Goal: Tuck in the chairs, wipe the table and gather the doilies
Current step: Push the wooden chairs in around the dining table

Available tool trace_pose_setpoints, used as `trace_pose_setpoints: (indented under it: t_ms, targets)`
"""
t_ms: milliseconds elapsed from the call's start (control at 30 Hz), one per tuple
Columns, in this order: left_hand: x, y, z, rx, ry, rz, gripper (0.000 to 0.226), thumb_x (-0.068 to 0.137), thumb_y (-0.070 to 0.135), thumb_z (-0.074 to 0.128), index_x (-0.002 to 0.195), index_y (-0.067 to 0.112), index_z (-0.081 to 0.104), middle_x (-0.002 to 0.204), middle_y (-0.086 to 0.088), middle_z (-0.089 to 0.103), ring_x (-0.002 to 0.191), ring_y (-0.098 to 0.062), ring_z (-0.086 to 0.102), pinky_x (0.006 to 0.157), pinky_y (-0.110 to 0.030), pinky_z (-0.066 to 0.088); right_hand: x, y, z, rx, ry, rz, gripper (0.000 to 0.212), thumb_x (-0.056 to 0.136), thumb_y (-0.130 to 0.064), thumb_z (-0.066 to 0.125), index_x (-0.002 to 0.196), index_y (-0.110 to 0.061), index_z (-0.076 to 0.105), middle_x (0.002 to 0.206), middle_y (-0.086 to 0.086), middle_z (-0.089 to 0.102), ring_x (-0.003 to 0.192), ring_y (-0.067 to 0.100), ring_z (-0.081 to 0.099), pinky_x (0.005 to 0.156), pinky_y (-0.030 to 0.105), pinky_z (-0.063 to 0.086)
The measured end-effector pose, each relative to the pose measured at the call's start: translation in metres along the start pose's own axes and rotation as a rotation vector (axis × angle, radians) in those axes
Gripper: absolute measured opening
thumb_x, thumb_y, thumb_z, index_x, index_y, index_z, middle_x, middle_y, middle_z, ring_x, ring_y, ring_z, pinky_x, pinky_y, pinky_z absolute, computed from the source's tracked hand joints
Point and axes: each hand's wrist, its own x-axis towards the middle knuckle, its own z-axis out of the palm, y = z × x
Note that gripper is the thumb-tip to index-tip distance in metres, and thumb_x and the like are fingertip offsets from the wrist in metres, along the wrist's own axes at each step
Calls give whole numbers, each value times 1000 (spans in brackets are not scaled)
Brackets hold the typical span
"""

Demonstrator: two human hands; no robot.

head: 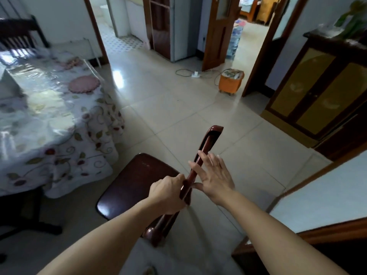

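A dark red wooden chair (135, 181) stands on the tiled floor, a short way out from the table's near right corner. My left hand (168, 192) is closed around the top rail of its backrest. Beside it, my right hand (213, 175) lies against the same rail with fingers spread and not wrapped around it. The table (49, 124) at the left has a floral cloth under clear plastic. A pink round doily (84, 84) lies near its far right edge, and another doily (72, 62) lies farther back.
A second dark chair (19, 34) stands at the table's far side. An orange bin (231, 82) and a white power strip (195, 74) with a cable are on the floor ahead. A brown cabinet (317, 90) lines the right wall. Doorways open ahead.
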Motion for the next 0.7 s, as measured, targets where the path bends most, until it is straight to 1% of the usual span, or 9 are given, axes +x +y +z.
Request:
trace_pose_setpoints:
  t_ms: [67, 133, 200, 267, 400, 467, 533, 600, 700]
  targets:
    - [4, -16, -17, -23, 45, -41, 25, 76, 30, 59, 98, 24, 50, 79, 1, 56, 83, -28, 62, 62, -30, 36, 20, -13, -10, -17, 65, -48, 80, 73, -64, 8, 143, -32, 29, 156, 12, 19, 145, 34, 12, 116, 49, 5]
    - [10, -38, -38, -51, 90, -94, 26, 74, 27, 57, 99, 25, 54, 80, 3, 58, 84, -27, 62, 61, -29, 36, 45, -31, -20, -8, 138, -93, 66, 78, -60, 22, 134, -28, 36, 143, 17, 42, 137, 37, 34, 110, 54, 24]
    - [17, -59, -58, -78, 129, -140, 27, 74, 27, 56, 101, 27, 56, 87, 2, 62, 87, -26, 62, 61, -29, 38, 70, -48, -30, 16, 174, -120, 60, 80, -57, 28, 131, -27, 35, 138, 17, 47, 133, 37, 40, 107, 54, 30]
    - [23, -81, -75, -79, 184, -187, 26, 78, 28, 55, 104, 27, 56, 91, 0, 62, 86, -26, 61, 62, -30, 37, 95, -68, -40, 22, 195, -150, 64, 81, -58, 27, 135, -25, 34, 142, 17, 42, 136, 36, 34, 110, 54, 24]
    - [36, -119, -98, -22, 326, -316, 22, 80, 19, 55, 102, 23, 53, 73, 3, 48, 72, -25, 52, 60, -32, 33, 146, -104, -58, 28, 238, -203, 73, 81, -60, 26, 140, -20, 39, 143, 18, 38, 138, 37, 28, 113, 52, 18]
    - [42, -138, -107, -36, 360, -373, 21, 80, 18, 56, 100, 24, 55, 79, 1, 54, 79, -27, 59, 62, -32, 33, 169, -117, -68, 10, 254, -252, 69, 84, -57, 37, 142, -18, 37, 145, 18, 35, 139, 37, 23, 114, 50, 14]
    - [46, -156, -117, -51, 386, -402, 21, 79, 22, 59, 100, 25, 57, 91, -2, 63, 89, -28, 62, 64, -32, 34, 192, -125, -78, -7, 240, -306, 66, 85, -44, 54, 143, -19, 34, 146, 14, 32, 141, 32, 19, 116, 48, 8]
    - [49, -169, -124, -49, 395, -423, 24, 78, 28, 63, 102, 26, 59, 96, -2, 65, 92, -28, 63, 64, -31, 35, 214, -129, -88, -50, 234, -359, 62, 83, -34, 62, 138, -20, 37, 146, 9, 33, 142, 27, 19, 117, 46, 4]
    - [56, -192, -136, -27, 403, -467, 30, 75, 34, 67, 102, 26, 60, 96, -1, 65, 93, -27, 63, 65, -32, 38, 255, -140, -104, -117, 185, -383, 67, 73, -34, 74, 131, -16, 45, 149, 6, 32, 141, 25, 23, 116, 44, 6]
